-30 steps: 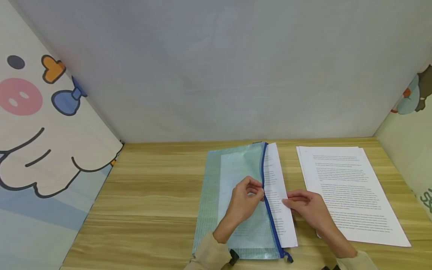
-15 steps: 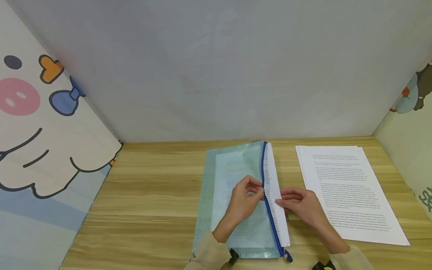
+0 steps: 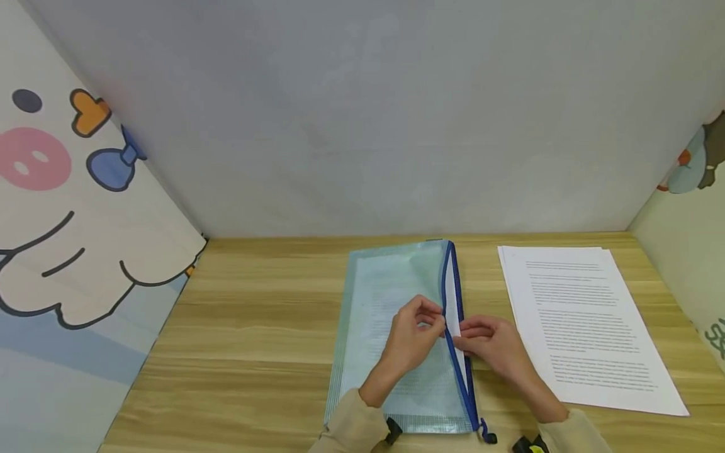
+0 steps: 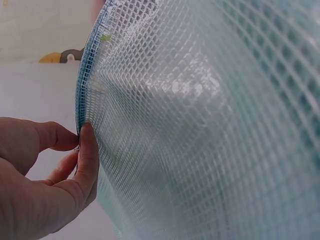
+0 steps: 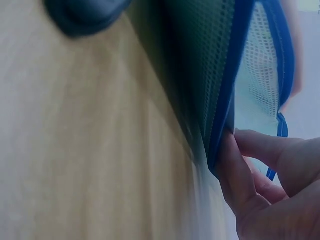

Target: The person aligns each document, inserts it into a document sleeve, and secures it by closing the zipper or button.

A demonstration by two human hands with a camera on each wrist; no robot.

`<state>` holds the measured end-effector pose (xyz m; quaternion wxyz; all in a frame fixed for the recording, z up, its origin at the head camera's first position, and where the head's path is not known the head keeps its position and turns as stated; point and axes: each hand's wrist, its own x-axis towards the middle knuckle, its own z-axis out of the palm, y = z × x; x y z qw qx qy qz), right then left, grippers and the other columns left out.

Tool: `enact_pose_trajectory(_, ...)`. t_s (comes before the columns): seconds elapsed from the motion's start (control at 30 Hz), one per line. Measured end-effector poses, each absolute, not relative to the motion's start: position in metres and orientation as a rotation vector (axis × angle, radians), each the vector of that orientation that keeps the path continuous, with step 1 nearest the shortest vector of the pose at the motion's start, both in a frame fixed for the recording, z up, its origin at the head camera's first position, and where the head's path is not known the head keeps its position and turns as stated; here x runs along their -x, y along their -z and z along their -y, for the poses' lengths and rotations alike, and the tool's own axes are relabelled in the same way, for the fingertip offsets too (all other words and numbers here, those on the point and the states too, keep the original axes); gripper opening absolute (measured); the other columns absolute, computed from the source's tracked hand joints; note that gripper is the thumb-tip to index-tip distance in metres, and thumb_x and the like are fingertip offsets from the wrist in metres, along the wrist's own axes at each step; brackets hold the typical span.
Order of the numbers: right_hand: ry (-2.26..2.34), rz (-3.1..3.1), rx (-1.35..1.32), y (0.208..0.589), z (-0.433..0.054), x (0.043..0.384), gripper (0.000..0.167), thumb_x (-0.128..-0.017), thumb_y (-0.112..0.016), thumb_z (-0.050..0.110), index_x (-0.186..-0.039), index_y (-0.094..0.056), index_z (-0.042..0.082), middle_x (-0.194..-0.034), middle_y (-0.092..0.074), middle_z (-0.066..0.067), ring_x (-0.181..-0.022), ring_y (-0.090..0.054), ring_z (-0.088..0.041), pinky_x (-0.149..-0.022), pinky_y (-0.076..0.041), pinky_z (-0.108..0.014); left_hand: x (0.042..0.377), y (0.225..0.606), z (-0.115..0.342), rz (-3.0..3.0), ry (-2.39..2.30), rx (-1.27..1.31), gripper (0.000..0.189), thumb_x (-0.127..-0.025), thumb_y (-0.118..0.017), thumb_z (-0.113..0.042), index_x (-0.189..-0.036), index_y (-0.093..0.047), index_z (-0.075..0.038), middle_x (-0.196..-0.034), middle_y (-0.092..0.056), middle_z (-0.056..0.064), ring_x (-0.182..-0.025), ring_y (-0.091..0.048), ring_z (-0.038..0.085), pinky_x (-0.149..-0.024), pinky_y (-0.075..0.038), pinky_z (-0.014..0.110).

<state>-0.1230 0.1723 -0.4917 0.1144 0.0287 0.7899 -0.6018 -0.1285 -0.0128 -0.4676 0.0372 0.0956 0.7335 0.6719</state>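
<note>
A pale green mesh zipper pouch (image 3: 408, 424) with blue zipper edges lies on the table, its right side gaping. My left hand (image 3: 404, 340) pinches the upper zipper edge (image 4: 84, 85) between thumb and fingers, lifting it. Printed paper (image 3: 451, 296) sits inside the pouch, showing white in the gap and faintly through the mesh. At the opening, my right hand (image 3: 498, 346) pinches the paper's right edge; in the right wrist view its fingers (image 5: 237, 170) lie close against the lower blue zipper edge (image 5: 227, 85).
To the right lies a stack of printed sheets (image 3: 583, 321), slightly uneven. The blue zipper pull (image 3: 486, 433) hangs off the pouch's near right corner. A plain grey wall (image 3: 396, 126) closes the back of the wooden table (image 3: 238, 327), with a cartoon-printed panel (image 3: 102, 251) at left.
My right hand has moved left, sliding the paper into the pouch until its printed strip outside vanished and the lower blue zipper edge showed. My left hand has kept its hold on the upper edge.
</note>
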Motion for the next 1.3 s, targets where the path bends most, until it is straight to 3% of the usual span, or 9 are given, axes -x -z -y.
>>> enact_pose_trajectory(0.7,1.707,-2.368,0.081,0.496,-0.162,0.128,0.016,-0.086,-0.073,-0.010,-0.101,-0.069,-0.012,-0.089,-0.074,-0.017,-0.077,-0.073,-0.019,-0.067,-0.061,-0.029,0.129,0.468,0.013,-2.314,-2.008,-0.311,0.010,-0.090,-0.060,0.006,-0.098,-0.064,0.004,-0.091,-0.067,0.009,-0.077,-0.063,0.007,-0.066,-0.054,0.018)
enact_pose_trajectory(1.3,1.626,-2.462,0.161,0.497,-0.151,0.134,0.015,-0.083,-0.072,-0.012,-0.097,-0.073,-0.009,-0.089,-0.075,-0.017,-0.080,-0.074,-0.024,-0.062,-0.060,-0.028,0.131,0.469,0.017,-2.393,-1.957,-0.314,0.010,-0.090,-0.061,0.005,-0.098,-0.065,0.001,-0.091,-0.068,0.008,-0.079,-0.065,0.008,-0.070,-0.055,0.019)
